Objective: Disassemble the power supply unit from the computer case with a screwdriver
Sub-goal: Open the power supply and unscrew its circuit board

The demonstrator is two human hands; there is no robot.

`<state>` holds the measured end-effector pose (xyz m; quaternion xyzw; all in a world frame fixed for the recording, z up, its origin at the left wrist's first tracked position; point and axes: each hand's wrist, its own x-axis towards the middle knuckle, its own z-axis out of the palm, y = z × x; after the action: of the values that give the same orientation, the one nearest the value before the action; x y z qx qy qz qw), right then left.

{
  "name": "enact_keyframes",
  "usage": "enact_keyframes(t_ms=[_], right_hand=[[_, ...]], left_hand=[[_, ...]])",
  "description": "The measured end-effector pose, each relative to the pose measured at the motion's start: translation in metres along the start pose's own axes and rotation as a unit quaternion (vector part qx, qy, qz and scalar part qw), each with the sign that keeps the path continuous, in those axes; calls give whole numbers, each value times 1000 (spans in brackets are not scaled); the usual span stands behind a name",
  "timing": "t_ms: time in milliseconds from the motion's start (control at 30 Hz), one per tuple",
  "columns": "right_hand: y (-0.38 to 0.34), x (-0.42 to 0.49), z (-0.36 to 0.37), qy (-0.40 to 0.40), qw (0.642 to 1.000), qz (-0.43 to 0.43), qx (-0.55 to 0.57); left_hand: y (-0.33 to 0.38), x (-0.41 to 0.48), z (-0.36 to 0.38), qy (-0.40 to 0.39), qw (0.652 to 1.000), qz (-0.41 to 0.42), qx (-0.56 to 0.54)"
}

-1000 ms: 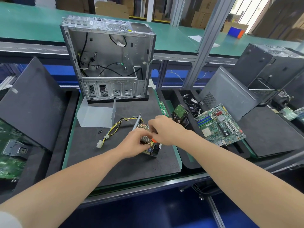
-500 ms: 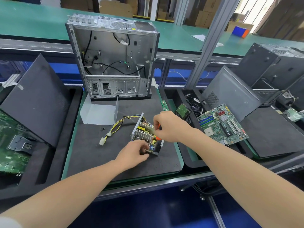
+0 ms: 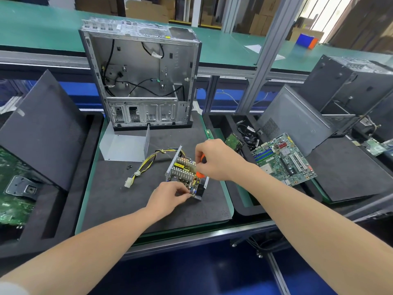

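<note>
Right hand (image 3: pixel 215 160) first: fingers curled tight round the orange-and-black handle of the screwdriver (image 3: pixel 202 159), poised directly over the far side of the power supply unit (image 3: pixel 182 170). The shaft and tip are buried behind the knuckles and the heat-sink fins, so where the tip sits cannot be told.

Left hand (image 3: pixel 170 195) is at the near corner of the unit, fingertips pinched together against the edge of the circuit board. Whether they grip the board itself or some small part on it is too fine to make out.

The unit is out of the computer case (image 3: pixel 138 67) and lies open on the black foam mat (image 3: pixel 131 205) in the middle of the table (image 3: pixel 90 177), its coils and fins bare and one metal side wall standing up at the left. Its yellow-and-black cable bundle (image 3: pixel 148 161) trails off leftward to a white connector (image 3: pixel 127 185) on the mat. A bent metal cover (image 3: pixel 122 146) rests just in front of the case, which stands upright at the back of the mat with loose black wires inside. A small black piece (image 3: pixel 128 167) lies near the cables, too small to identify. A motherboard (image 3: pixel 282 160) sits well off to the right, leaning on a grey panel.
</note>
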<state>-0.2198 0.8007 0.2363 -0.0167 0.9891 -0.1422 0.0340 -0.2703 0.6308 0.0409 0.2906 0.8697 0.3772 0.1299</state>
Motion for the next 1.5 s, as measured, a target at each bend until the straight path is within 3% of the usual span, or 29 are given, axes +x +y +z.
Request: enact_keyframes(t_ms=[133, 267, 367, 433, 600, 800, 1033, 1133, 1233, 1367, 1500], right_hand=[[-3, 3, -2, 3, 1000, -3, -6], [-5, 7, -1, -5, 1000, -5, -17], [-7, 10, 3, -14, 1000, -7, -19], [-10, 12, 6, -21, 1000, -10, -20], [-14, 18, 12, -34, 999, -1, -16], [-13, 28, 20, -38, 999, 12, -2], [-7, 33, 28, -25, 999, 36, 31], [1, 33, 30, -8, 996, 68, 52], [12, 34, 33, 18, 990, 105, 87], [23, 34, 35, 58, 981, 141, 122], [31, 32, 33, 85, 976, 147, 136]], left_hand=[[2, -4, -9, 14, 999, 4, 42], [0, -5, -34, 125, 988, 17, 88], [-13, 5, -68, 252, 963, -61, 70], [-32, 12, -90, 295, 943, -146, 52], [-82, 19, -114, 258, 928, -262, 59], [-104, 28, -115, 196, 936, -288, 55], [-111, 28, -113, 195, 938, -286, 25], [-95, 25, -115, 252, 935, -241, 67], [-61, 32, -109, 294, 945, -102, 100], [-11, 58, -89, 198, 980, -8, 21], [6, 83, -74, 82, 994, -50, 49]])
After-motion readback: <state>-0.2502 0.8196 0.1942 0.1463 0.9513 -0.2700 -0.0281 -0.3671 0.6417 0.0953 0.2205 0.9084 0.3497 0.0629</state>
